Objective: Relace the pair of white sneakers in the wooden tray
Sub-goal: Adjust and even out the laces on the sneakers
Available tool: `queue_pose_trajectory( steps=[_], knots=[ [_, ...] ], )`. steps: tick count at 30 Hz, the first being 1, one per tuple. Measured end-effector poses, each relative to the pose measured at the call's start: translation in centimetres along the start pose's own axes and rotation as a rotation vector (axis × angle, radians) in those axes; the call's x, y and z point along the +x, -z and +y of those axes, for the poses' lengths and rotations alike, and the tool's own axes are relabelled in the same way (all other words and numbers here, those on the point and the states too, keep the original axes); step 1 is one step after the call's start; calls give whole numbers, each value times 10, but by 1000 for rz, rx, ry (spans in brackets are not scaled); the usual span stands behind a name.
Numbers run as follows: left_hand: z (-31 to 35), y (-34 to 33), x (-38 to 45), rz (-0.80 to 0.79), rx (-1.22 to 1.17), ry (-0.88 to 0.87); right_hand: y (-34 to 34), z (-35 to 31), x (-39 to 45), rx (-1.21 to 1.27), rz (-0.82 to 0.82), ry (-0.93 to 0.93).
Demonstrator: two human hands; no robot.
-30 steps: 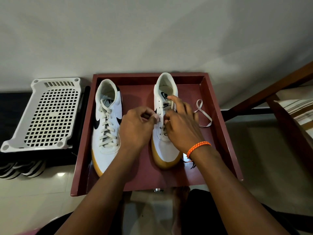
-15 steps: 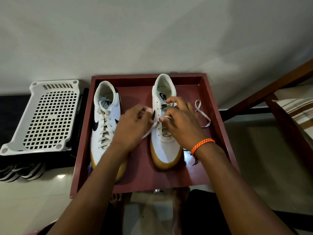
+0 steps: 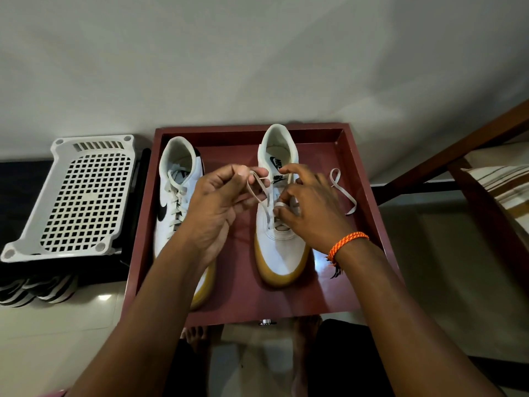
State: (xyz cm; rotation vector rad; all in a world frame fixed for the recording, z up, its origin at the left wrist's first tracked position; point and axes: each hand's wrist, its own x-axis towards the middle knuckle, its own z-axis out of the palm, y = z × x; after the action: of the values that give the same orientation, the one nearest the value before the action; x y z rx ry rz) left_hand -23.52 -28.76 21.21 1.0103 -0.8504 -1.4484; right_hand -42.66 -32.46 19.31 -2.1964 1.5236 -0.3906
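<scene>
Two white sneakers with gum soles stand in a dark red wooden tray (image 3: 360, 173). The left sneaker (image 3: 174, 202) is laced along its length. The right sneaker (image 3: 279, 247) is laced only near its toe. My left hand (image 3: 217, 207) pinches one end of the white lace (image 3: 257, 193) and holds it up over the gap between the shoes. My right hand (image 3: 309, 207) rests on the right sneaker's eyelets, thumb and fingers curled on the lace there. The lace's other end (image 3: 342, 193) lies looped on the tray floor to the right.
A white perforated plastic rack (image 3: 83, 196) lies left of the tray, with dark striped footwear (image 3: 37, 290) under it. A wooden frame and striped fabric (image 3: 498, 181) stand at the right. A pale wall rises behind. My bare feet (image 3: 197, 336) show below the tray.
My left hand has lifted and drawn the lace end up and to the left, pulling it out of the right sneaker. My right hand stayed on the eyelets.
</scene>
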Motion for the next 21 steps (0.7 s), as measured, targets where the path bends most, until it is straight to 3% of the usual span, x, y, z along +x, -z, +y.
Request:
queue_pose_trajectory(
  steps=[7,9,11,13,15,18,21],
  knots=[
    [15,1,-3,68,-467,64,1,1,0,61,-26,-2],
    [14,3,0,121,-273,80,0,1,0,86,-38,6],
    [2,6,3,192,258,62,0,1,0,92,-38,7],
    [-18,4,2,153,817,-2,-1,2,0,77,-28,14],
    [-33,0,-2,92,1137,-47,-1,2,0,72,-19,24],
    [-39,-1,1,116,1174,-124,0,2,0,82,-31,19],
    [-34,1,4,114,1006,-92,0,2,-1,87,-29,16]
  ],
)
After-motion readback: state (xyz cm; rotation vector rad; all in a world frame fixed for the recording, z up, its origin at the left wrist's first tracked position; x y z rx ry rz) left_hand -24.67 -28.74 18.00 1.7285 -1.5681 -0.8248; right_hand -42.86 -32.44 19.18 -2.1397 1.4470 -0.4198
